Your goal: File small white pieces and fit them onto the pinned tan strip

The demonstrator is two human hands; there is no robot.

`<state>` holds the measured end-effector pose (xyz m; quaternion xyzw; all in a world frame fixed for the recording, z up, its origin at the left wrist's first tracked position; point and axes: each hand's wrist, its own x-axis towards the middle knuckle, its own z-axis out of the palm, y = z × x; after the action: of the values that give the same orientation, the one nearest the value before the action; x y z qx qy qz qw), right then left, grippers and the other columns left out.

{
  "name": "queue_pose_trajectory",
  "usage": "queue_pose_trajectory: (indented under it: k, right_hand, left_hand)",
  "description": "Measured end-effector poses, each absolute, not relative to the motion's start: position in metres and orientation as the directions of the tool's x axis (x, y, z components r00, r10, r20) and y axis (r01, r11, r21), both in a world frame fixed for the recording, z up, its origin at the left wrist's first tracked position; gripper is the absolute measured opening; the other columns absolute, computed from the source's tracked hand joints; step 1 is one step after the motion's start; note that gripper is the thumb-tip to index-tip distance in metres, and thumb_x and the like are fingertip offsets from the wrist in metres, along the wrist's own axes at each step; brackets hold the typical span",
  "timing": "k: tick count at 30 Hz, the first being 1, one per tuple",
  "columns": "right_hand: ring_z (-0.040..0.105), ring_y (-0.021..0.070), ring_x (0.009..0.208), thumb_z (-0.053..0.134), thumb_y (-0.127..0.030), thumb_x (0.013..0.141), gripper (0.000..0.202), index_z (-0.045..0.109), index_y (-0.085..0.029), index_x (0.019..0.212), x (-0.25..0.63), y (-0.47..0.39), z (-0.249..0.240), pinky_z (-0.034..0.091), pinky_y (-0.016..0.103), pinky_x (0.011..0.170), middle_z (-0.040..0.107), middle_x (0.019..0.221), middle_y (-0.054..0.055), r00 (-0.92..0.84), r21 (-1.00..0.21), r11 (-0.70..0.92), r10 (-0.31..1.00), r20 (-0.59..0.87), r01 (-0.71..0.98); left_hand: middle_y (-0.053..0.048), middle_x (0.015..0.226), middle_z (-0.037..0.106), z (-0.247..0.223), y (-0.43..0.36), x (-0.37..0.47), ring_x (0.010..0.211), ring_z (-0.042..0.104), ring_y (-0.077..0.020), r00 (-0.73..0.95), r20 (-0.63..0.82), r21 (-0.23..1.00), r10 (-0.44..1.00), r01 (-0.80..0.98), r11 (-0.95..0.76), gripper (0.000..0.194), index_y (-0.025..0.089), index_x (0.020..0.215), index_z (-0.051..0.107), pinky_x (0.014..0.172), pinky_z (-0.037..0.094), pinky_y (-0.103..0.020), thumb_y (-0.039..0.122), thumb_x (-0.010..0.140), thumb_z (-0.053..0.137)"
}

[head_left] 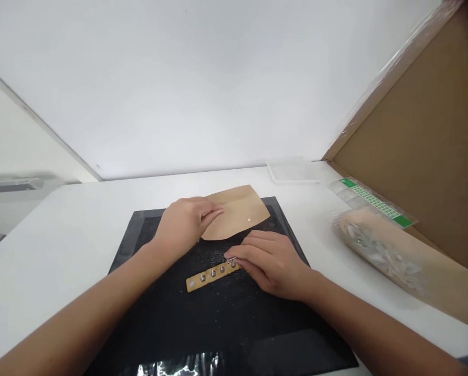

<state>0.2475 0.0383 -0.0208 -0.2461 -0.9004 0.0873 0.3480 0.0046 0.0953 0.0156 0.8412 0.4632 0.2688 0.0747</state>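
The head view shows a narrow yellow-tan strip (208, 275) lying aslant on a black mat (218, 324), with a row of small metal studs (213, 272) standing up from it and a pale round spot at its left end. The person's right hand (273, 263) is at the strip's right end, thumb and forefinger pinching a small metal piece (231, 258) at or just above the last stud; whether the piece touches that stud cannot be told. The left hand (185, 224) is over the near left part of a brown paper sheet (237, 209), its thumb and forefinger tips pressed together; I cannot tell if something tiny sits between them. On the sheet, which overlaps the mat's far edge, lies a white fleck (249, 220). The strip looks light and fairly stiff, likely to slide on the smooth mat if nudged, so its long edges or the stud-free left end seem the safest hold. The metal piece is probably hard and slick, small enough to need a fingertip pinch around its sides. The paper appears light and pliable, best lifted by a corner, since tilting could spill the fleck.
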Motion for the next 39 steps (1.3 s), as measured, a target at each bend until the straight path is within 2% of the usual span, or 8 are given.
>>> queue_pose_trajectory:
  k: [4, 6, 9, 13, 17, 25, 31, 39]
  right_hand:
    - [0.066, 0.0144, 0.080, 0.059, -0.018, 0.105, 0.017, 0.070, -0.018, 0.119, 0.248, 0.038, -0.020, 0.053, 0.027, 0.074, 0.075, 0.091, 0.003, -0.638, -0.328, 0.858, 0.513, 0.575, 0.394]
    - [0.066, 0.0143, 0.080, 0.061, -0.019, 0.105, 0.018, 0.071, -0.019, 0.120, 0.247, 0.037, -0.020, 0.052, 0.027, 0.073, 0.075, 0.093, 0.003, -0.623, -0.329, 0.856, 0.516, 0.587, 0.399]
    - [0.064, 0.0137, 0.078, 0.063, -0.020, 0.105, 0.018, 0.073, -0.020, 0.119, 0.242, 0.035, -0.018, 0.050, 0.027, 0.070, 0.075, 0.091, 0.002, -0.583, -0.335, 0.851, 0.522, 0.623, 0.404]
    - [0.065, 0.0115, 0.073, 0.066, -0.023, 0.105, 0.013, 0.076, -0.024, 0.113, 0.233, 0.028, -0.015, 0.044, 0.028, 0.065, 0.076, 0.086, -0.001, -0.576, -0.309, 0.855, 0.511, 0.638, 0.416]
    - [0.067, 0.0104, 0.071, 0.070, -0.027, 0.103, 0.008, 0.076, -0.024, 0.108, 0.225, 0.024, -0.014, 0.036, 0.031, 0.061, 0.079, 0.084, -0.004, -0.576, -0.283, 0.855, 0.505, 0.644, 0.434]
    - [0.067, 0.0116, 0.074, 0.075, -0.029, 0.101, 0.011, 0.075, -0.023, 0.110, 0.219, 0.024, -0.019, 0.035, 0.032, 0.064, 0.078, 0.087, -0.004, -0.604, -0.308, 0.863, 0.501, 0.620, 0.400]
    - [0.064, 0.0153, 0.087, 0.079, -0.042, 0.096, 0.029, 0.073, -0.022, 0.116, 0.226, 0.030, -0.021, 0.044, 0.032, 0.081, 0.073, 0.099, 0.002, -0.625, -0.394, 0.830, 0.558, 0.546, 0.396]
    - [0.061, 0.0201, 0.108, 0.077, -0.035, 0.098, 0.038, 0.066, -0.023, 0.132, 0.233, 0.031, -0.026, 0.047, 0.037, 0.095, 0.063, 0.116, 0.007, -0.664, -0.439, 0.793, 0.600, 0.447, 0.422]
  left_hand:
    - [-0.003, 0.081, 0.076, 0.019, 0.072, -0.001, 0.069, 0.065, -0.0162, 0.421, 0.381, 0.405, 0.823, 0.724, -0.558, 0.032, 0.020, 0.093, 0.080, 0.067, 0.046, -0.027, 0.040, 0.107, 0.060]
    - [-0.002, 0.081, 0.075, 0.020, 0.053, -0.004, 0.069, 0.065, -0.0144, 0.422, 0.353, 0.502, 0.835, 0.668, -0.550, 0.030, 0.020, 0.088, 0.076, 0.066, 0.047, -0.026, 0.036, 0.107, 0.060]
    - [-0.002, 0.090, 0.076, 0.014, 0.022, -0.008, 0.069, 0.066, -0.0125, 0.445, 0.338, 0.659, 0.829, 0.517, -0.547, 0.013, 0.022, 0.107, 0.076, 0.064, 0.051, -0.024, 0.030, 0.103, 0.066]
    - [0.000, 0.086, 0.072, -0.002, -0.005, -0.012, 0.066, 0.066, -0.0117, 0.426, 0.344, 0.756, 0.837, 0.402, -0.516, 0.027, 0.027, 0.124, 0.071, 0.062, 0.055, -0.023, 0.024, 0.097, 0.074]
    - [-0.002, 0.090, 0.073, -0.012, -0.008, -0.014, 0.065, 0.068, -0.0116, 0.369, 0.475, 0.708, 0.799, 0.379, -0.596, 0.026, 0.027, 0.115, 0.074, 0.056, 0.056, -0.021, 0.017, 0.092, 0.080]
    - [-0.002, 0.093, 0.079, -0.005, 0.001, -0.026, 0.079, 0.077, -0.0144, 0.456, 0.523, 0.653, 0.720, 0.329, -0.682, 0.025, 0.023, 0.111, 0.075, 0.071, 0.066, -0.021, 0.009, 0.092, 0.079]
    - [-0.002, 0.096, 0.078, 0.002, 0.017, -0.062, 0.080, 0.076, -0.0151, 0.630, 0.413, 0.613, 0.658, 0.343, -0.712, 0.026, 0.024, 0.113, 0.072, 0.070, 0.062, -0.024, 0.010, 0.093, 0.079]
    - [-0.002, 0.091, 0.074, -0.007, 0.026, -0.082, 0.077, 0.072, -0.0145, 0.760, 0.216, 0.619, 0.613, 0.378, -0.688, 0.009, 0.023, 0.109, 0.074, 0.068, 0.054, -0.025, 0.020, 0.101, 0.071]
